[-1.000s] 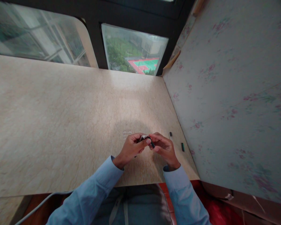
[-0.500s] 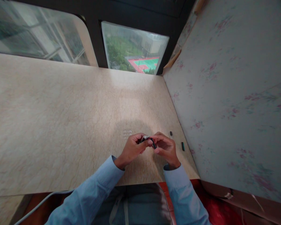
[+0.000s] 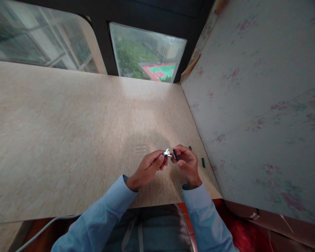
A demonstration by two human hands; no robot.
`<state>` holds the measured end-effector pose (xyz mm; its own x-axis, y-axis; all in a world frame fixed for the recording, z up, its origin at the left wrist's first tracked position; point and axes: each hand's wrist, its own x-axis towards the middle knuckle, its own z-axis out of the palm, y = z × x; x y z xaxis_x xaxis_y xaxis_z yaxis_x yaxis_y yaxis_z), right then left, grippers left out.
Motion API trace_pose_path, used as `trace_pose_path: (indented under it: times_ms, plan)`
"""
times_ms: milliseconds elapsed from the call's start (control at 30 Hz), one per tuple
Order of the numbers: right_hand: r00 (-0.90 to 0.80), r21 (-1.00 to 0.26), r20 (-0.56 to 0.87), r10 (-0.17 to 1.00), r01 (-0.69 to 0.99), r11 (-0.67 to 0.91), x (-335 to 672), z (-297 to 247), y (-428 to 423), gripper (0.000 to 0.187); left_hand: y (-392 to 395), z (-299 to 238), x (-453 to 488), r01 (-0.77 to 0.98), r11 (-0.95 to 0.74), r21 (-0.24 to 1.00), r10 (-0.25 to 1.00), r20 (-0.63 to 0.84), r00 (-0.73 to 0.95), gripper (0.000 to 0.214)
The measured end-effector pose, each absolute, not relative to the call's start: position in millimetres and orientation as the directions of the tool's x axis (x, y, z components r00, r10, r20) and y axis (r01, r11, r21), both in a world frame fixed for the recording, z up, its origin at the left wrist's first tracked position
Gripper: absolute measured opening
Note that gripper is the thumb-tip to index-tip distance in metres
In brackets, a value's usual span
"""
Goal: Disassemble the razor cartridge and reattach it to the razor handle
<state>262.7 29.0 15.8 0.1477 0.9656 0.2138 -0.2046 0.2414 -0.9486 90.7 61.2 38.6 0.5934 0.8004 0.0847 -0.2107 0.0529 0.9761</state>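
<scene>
My left hand (image 3: 148, 166) is closed, pinching a small shiny silver metal piece (image 3: 167, 153) between thumb and fingers; its exact kind I cannot make out. Facing it, my right hand (image 3: 187, 162) grips a short black bar-shaped piece (image 3: 175, 155) between thumb and fingertips. A narrow gap separates the two parts. To the left of my hands, a small clear plastic piece with several rows (image 3: 141, 150) lies on the table. Just beyond my right hand is a small dark piece (image 3: 190, 148), partly hidden by the fingers.
A short dark green and black piece (image 3: 203, 162) lies by the wall on the right. The marbled tabletop (image 3: 68, 133) runs left and back to the windows (image 3: 148, 52). The flowered wall (image 3: 265, 105) bounds the right side. A pale cable (image 3: 47, 225) hangs below the front edge.
The silver piece and the black bar were together between my hands and are now apart. My right hand has drawn the bar slightly away, and the silver piece shows more clearly.
</scene>
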Motion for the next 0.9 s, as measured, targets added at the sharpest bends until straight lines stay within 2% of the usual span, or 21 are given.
trace_pose_path:
  times_ms: [133,333,533,900]
  plan:
    - [0.096,-0.935,0.244,0.965,-0.242,0.261,263.0,17.6,27.5,0.042,59.5,38.8,90.1,-0.133,-0.153,0.979,0.766,0.202,0.611,0.039]
    - [0.083,-0.927,0.253,0.964,-0.265,0.266,262.9,19.6,27.1,0.04,56.3,34.5,92.6,-0.201,-0.11,0.973,0.755,0.214,0.62,0.038]
    - [0.066,-0.945,0.236,0.97,-0.217,0.245,262.3,21.4,29.2,0.04,56.3,35.9,92.6,-0.127,-0.194,0.973,0.758,0.231,0.609,0.037]
    - [0.044,-0.938,0.25,0.967,-0.238,0.253,262.8,21.5,29.6,0.038,57.5,34.0,91.0,-0.028,-0.281,0.959,0.764,0.242,0.598,0.036]
